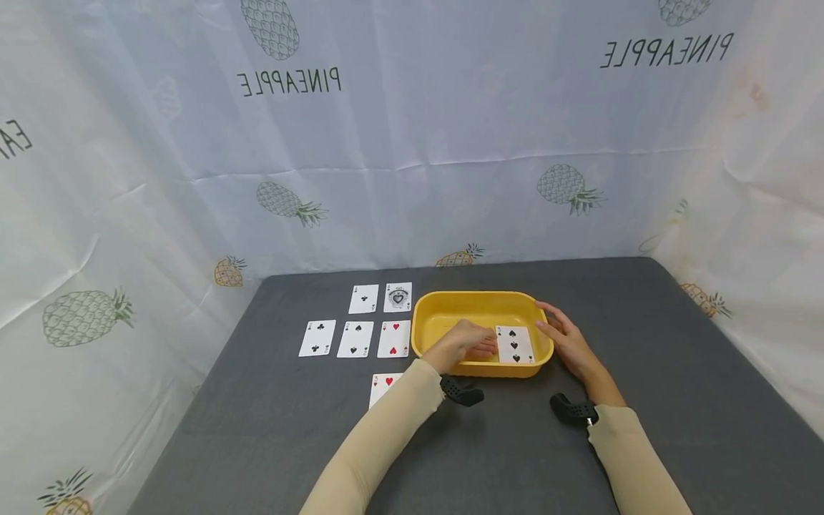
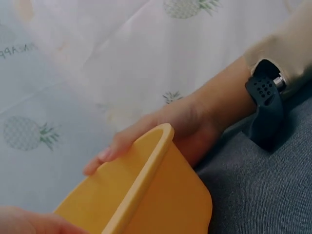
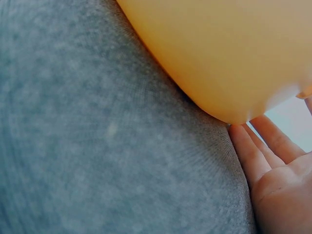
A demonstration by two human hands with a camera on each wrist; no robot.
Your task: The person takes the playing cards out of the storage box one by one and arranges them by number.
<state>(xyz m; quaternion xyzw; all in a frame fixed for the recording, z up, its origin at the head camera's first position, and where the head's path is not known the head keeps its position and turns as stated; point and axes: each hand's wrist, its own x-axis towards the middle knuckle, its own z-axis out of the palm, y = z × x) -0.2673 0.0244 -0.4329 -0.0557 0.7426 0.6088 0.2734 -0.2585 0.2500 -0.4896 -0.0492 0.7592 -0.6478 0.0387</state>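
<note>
A yellow plastic tub (image 1: 476, 300) sits on the dark table. My left hand (image 1: 466, 341) reaches over its front left rim, pinching the left edge of a playing card, the three of spades (image 1: 515, 336), face up inside the tub. My right hand (image 1: 569, 343) grips the tub's right end, thumb over the rim and other fingers along the outside. In the left wrist view this right hand (image 2: 165, 126) lies along the tub wall (image 2: 170, 195). Its fingers (image 3: 251, 153) touch the tub's outer side in the right wrist view.
Left of the tub, face-up cards lie in rows: the ace of clubs (image 1: 364, 306) and ace of spades (image 1: 398, 307) at the back, then twos of clubs (image 1: 317, 337), spades (image 1: 355, 339) and hearts (image 1: 394, 345). My left sleeve (image 1: 393, 429) partly covers another heart card (image 1: 380, 390).
</note>
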